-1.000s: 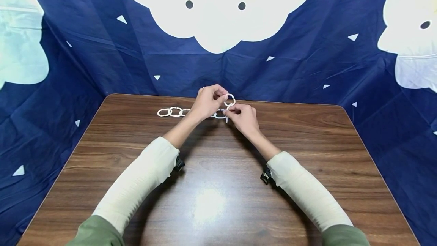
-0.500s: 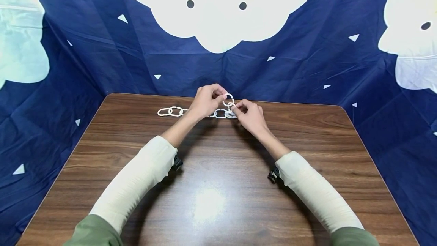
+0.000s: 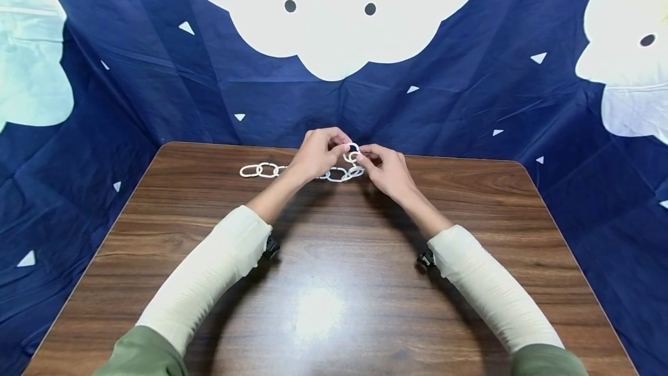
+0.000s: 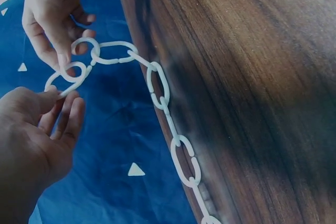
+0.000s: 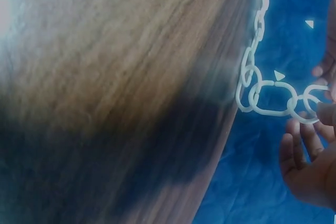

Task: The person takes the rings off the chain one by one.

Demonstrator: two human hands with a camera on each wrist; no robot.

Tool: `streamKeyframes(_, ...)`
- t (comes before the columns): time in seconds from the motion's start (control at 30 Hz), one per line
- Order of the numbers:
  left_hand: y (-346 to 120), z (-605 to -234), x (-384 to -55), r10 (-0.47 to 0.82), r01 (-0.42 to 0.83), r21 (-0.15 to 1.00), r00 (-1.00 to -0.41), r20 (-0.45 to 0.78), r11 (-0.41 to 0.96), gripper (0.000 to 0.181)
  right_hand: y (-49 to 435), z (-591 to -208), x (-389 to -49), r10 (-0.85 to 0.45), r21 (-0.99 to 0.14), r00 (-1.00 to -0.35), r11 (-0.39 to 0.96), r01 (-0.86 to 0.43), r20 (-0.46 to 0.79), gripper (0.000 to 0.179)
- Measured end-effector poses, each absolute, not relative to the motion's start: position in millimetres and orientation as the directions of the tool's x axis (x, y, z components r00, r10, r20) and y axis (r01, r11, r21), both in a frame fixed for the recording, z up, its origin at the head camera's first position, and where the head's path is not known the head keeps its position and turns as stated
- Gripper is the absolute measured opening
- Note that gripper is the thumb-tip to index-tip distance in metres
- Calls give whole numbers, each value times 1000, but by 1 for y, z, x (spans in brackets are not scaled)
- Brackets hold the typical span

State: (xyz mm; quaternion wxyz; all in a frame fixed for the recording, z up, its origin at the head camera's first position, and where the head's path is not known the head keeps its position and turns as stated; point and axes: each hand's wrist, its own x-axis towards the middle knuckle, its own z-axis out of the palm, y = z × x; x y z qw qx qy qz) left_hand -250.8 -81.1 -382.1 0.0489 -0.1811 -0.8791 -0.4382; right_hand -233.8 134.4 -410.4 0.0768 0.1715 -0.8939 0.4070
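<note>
Chain (image 4: 171,128), smooth white oval links (image 4: 116,43); left fingers (image 4: 75,115) pinch one, right fingers (image 4: 56,34) another; wood-grained tabletop (image 3: 334,225).

From the head we look forward and down across the table (image 3: 355,237), far enough back to take in the left hand (image 3: 317,155), the right hand (image 3: 391,174) and the cloth (image 3: 209,97) beyond. From the left wrist we see the chain (image 4: 171,128) close up, the table on the frame's right; from the right wrist, also near, the table fills the left. Both wrist views share the chain, hands and cloth, the chain smaller in our head view.
</note>
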Motion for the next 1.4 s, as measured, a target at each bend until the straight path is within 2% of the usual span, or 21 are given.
streamKeyframes(0.17,-80,-379,-250,291,378,730,-923,251,569,13,136,-406,-234,-259,-654,-908,631,-418,330,24)
streamKeyframes(0.3,-80,-378,-249,292,395,718,-917,271,573,13,136,-404,-235,-253,-668,-904,611,-425,344,21)
streamKeyframes(1.4,-79,-380,-246,270,377,719,-926,265,585,11,135,-407,-232,-226,-730,-932,579,-363,284,20)
